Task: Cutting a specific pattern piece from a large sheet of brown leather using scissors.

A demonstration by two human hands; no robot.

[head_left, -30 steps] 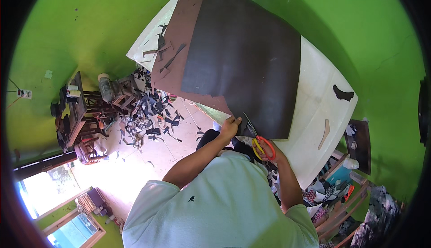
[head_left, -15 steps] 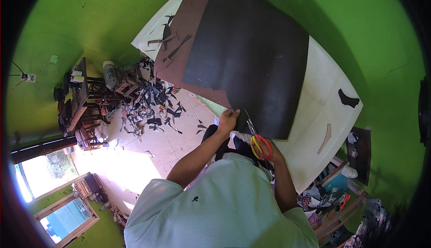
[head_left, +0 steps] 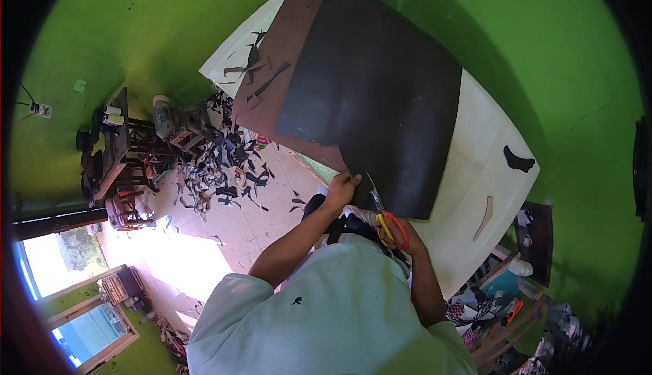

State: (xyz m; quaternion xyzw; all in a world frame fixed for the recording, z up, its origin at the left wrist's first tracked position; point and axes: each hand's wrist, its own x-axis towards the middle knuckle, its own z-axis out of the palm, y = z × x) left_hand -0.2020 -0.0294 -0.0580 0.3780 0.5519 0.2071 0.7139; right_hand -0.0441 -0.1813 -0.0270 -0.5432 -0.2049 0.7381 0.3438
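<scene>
- Scissors (head_left: pixel 387 216) with orange and yellow handles sat in the right hand (head_left: pixel 401 234), fingers clenched through the loops, blades parted and pointing up at the near edge of the black sheet (head_left: pixel 380 97).
- Left hand (head_left: pixel 341 188) gripped that same edge just beside the blades, fingers curled over it, seemingly to keep the material taut where the cut ran.
- Black sheet lay flat across the white table (head_left: pixel 475 164), its near edge reaching the table's rim, probably so the blades could get under it.
- Brown sheet (head_left: pixel 272 83) lay beneath, showing along the black one's left side, with a few thin dark strips (head_left: pixel 261 76) resting on it.
- 2 loose pieces sat well apart on bare table at the right: a dark curved offcut (head_left: pixel 519 160) and a pale tan sliver (head_left: pixel 485 216).
- Scraps (head_left: pixel 217 164) lay heaped on the tiled floor by the table's left end, near a dark wooden stand (head_left: pixel 112 151) crowded with small items.
</scene>
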